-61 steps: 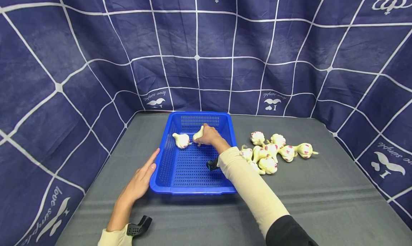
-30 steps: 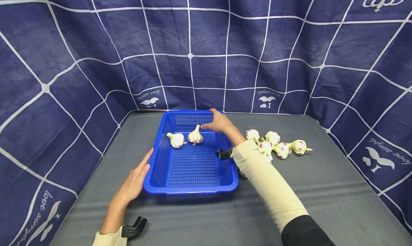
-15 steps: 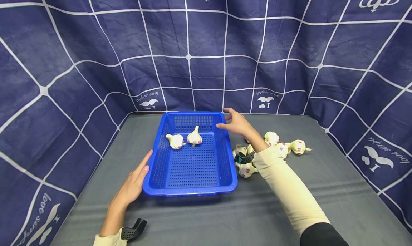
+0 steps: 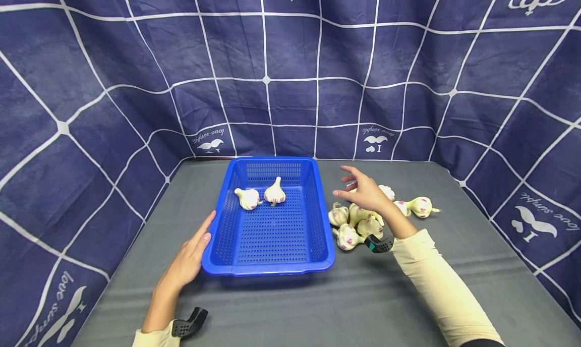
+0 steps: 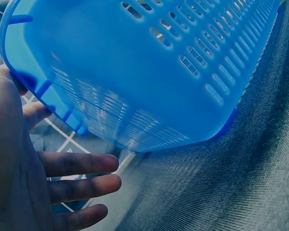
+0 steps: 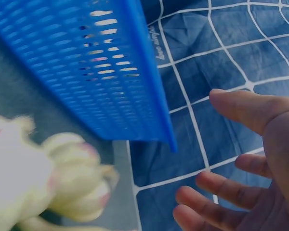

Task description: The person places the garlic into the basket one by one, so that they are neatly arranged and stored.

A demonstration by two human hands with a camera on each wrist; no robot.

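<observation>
A blue plastic basket (image 4: 268, 269) stands on the grey table. Inside it, toward the back, lie two garlic bulbs: one on its side (image 4: 248, 199) and one with its stem up (image 4: 275, 191). My left hand (image 4: 188, 258) touches the basket's left rim; in the left wrist view its lower fingers (image 5: 84, 187) stretch out below the rim. My right hand (image 4: 368, 191) hovers over the pile of garlic bulbs (image 4: 348, 237) right of the basket, its fingers spread and holding nothing. It hides part of the pile. Blurred garlic (image 6: 77, 175) shows close in the right wrist view.
One garlic bulb (image 4: 421, 207) lies at the pile's right end. A navy curtain with white lines (image 4: 295, 105) hangs behind the table and along both sides. Grey cloth (image 4: 290, 311) covers the table in front of the basket.
My right hand let go of a garlic bulb in the basket, then moved right, out over the rim to the pile. My left hand has stayed at the left rim.
</observation>
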